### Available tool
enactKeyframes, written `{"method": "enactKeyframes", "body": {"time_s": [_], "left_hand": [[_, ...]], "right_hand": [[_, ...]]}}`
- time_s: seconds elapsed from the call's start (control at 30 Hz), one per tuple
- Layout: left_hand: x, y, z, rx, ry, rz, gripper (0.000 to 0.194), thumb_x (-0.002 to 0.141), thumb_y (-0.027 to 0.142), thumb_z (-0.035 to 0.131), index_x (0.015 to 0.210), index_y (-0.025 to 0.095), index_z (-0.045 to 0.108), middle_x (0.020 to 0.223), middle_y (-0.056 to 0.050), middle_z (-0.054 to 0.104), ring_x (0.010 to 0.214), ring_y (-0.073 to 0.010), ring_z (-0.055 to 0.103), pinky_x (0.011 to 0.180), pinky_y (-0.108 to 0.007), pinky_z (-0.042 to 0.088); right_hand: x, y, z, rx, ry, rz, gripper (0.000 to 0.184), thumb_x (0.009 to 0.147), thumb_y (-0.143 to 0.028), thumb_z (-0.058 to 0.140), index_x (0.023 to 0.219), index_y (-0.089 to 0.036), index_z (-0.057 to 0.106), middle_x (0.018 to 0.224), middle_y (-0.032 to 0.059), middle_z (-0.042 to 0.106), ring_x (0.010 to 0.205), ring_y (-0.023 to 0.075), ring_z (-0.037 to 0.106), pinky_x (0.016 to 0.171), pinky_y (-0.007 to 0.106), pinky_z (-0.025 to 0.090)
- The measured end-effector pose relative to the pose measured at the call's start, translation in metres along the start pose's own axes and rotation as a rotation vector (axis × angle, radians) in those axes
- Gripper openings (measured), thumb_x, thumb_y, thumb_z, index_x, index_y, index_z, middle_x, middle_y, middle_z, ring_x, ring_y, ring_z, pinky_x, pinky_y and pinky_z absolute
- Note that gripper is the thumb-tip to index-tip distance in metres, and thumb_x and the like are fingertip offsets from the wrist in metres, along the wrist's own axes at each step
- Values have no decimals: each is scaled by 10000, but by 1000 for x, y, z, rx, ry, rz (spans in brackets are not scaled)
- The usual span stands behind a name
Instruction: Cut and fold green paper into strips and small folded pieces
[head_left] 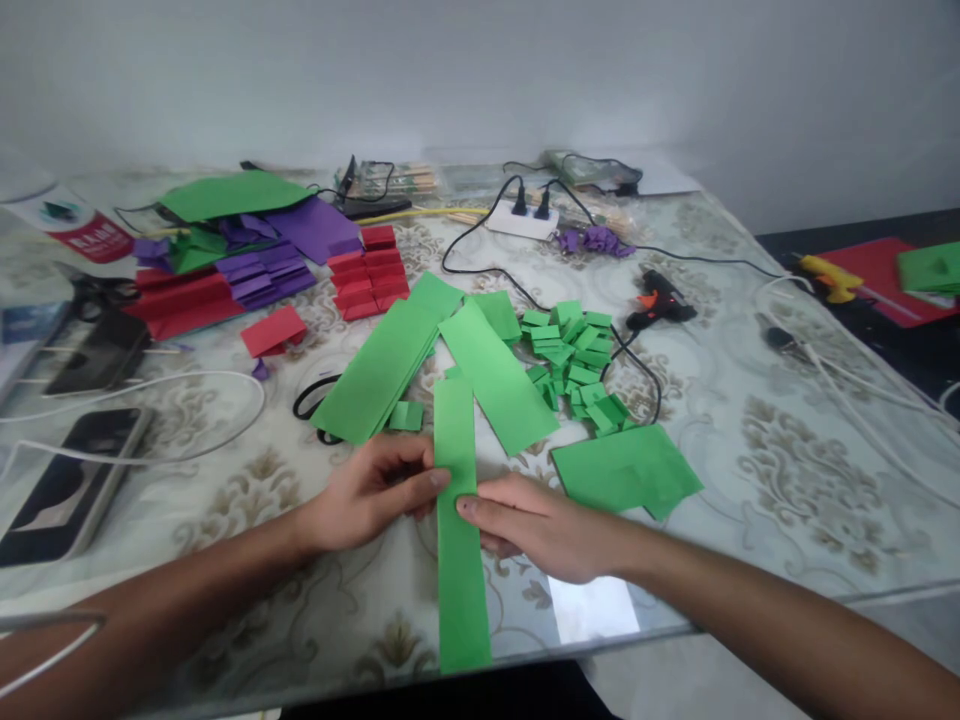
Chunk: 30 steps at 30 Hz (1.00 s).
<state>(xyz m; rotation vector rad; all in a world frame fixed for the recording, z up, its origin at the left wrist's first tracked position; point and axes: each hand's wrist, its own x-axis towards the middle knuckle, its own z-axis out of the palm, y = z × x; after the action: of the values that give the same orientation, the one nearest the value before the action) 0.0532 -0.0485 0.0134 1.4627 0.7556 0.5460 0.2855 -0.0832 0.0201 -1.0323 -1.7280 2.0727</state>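
Note:
A long green paper strip [459, 590] runs upright in front of me, its near end by the table's front edge. My left hand [382, 490] pinches its left side, thumb on top. From the right, my right hand [536, 520] grips the other side, thumb also on top and fingers underneath. Beyond the strip lie a stack of wide green paper strips [382, 365] and a single green strip [499, 380]. Many small cut green paper pieces [574, 350] are heaped to the right. Larger green paper sheets [626, 465] lie near my right forearm.
Folded red paper [369, 275], purple paper [266, 272] and scissors [94, 290] lie at the left. Phones [71, 485] rest nearer me. A black glue gun [660, 300] and a power strip [521, 218] with cables stand farther back. A yellow glue gun [829, 280] lies right.

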Motion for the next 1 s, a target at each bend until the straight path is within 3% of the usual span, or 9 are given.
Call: {"method": "enactKeyframes", "body": {"time_s": [0.23, 0.53, 0.73, 1.0], "left_hand": [[0, -1, -2, 48, -32, 16, 341, 997, 336, 599, 715, 145, 615, 627, 6, 591, 581, -108, 518, 549, -220, 404], [1, -3, -2, 54, -31, 8, 379, 974, 351, 616, 656, 150, 564, 579, 21, 550, 547, -97, 473, 526, -213, 369], [1, -3, -1, 44, -28, 4, 384, 970, 354, 623, 651, 151, 556, 589, 22, 537, 550, -96, 466, 525, -212, 365], [1, -1, 1, 26, -2, -17, 384, 961, 374, 640, 657, 158, 549, 581, 22, 535, 539, -96, 456, 513, -211, 355]], "right_hand": [[2, 3, 3, -8, 22, 61, 458, 1052, -485, 430, 728, -178, 532, 650, -12, 519, 564, 97, 455, 518, 221, 342], [8, 3, 5, 119, 268, -55, 381, 968, -453, 607, 702, -189, 539, 548, -50, 502, 460, 85, 446, 443, 208, 334], [8, 3, 5, 154, 257, -49, 397, 972, -458, 596, 700, -168, 597, 562, -15, 576, 494, 100, 546, 467, 208, 397], [8, 3, 5, 249, 224, -35, 426, 963, -494, 600, 707, -156, 625, 585, -5, 602, 523, 102, 576, 514, 220, 445]]}}
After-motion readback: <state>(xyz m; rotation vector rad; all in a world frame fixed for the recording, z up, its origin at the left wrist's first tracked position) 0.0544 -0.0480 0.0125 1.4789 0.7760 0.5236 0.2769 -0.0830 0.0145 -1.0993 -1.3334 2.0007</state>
